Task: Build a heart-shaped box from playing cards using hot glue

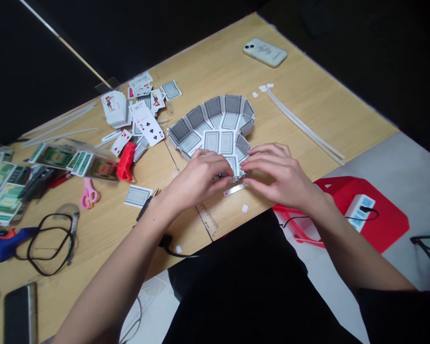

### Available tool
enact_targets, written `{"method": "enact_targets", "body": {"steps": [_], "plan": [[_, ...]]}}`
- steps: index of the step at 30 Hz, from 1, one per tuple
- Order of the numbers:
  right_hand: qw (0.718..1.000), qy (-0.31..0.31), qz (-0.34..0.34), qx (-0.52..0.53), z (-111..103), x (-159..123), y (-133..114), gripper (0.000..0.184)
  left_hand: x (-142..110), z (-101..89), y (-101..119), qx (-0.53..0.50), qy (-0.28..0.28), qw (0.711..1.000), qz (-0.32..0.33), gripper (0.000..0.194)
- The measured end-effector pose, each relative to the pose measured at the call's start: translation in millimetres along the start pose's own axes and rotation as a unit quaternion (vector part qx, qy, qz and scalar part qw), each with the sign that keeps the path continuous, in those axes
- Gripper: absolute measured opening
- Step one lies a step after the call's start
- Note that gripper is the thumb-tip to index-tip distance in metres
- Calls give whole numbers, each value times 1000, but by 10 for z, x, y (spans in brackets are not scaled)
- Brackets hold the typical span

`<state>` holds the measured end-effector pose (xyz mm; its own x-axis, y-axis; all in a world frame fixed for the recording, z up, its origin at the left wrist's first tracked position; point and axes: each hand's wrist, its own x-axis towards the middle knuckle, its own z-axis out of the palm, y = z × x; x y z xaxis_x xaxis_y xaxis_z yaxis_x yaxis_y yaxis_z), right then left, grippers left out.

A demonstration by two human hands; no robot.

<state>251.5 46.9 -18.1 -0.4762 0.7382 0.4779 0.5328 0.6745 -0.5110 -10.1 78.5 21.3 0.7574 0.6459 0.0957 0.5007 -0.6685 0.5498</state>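
A heart-shaped box made of playing cards (214, 107) stands on the wooden table, its low upright walls around a floor of patterned card backs. At its near, pointed end, my left hand (206, 174) is closed on the wall, the fingers bent and pinching its edge. My right hand (272, 169) grips the same end from the right, with fingertips and thumb on the wall. The fingers hide part of that corner. Just below it lies a narrow cut strip of card (233, 190) with a red mark.
Loose playing cards (148, 125), a red stapler (126, 161), pink scissors (90, 193) and a blue glue gun (10, 242) lie leftward. Glue sticks (303, 125) and a phone (265, 51) are rightward. A power strip (360, 212) rests on a red stool (383, 215).
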Motion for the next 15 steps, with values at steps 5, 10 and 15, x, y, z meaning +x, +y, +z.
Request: {"method": "enact_targets", "body": {"steps": [5, 10, 15], "plan": [[1000, 6, 8, 8, 41, 4, -23, 11, 11, 3, 1, 8, -6, 1000, -5, 13], [1000, 5, 15, 14, 92, 10, -37, 10, 12, 8, 8, 10, -3, 1000, -6, 12], [1000, 7, 8, -1, 74, -5, -44, 10, 15, 22, -1, 8, -1, 1000, 0, 10]]}}
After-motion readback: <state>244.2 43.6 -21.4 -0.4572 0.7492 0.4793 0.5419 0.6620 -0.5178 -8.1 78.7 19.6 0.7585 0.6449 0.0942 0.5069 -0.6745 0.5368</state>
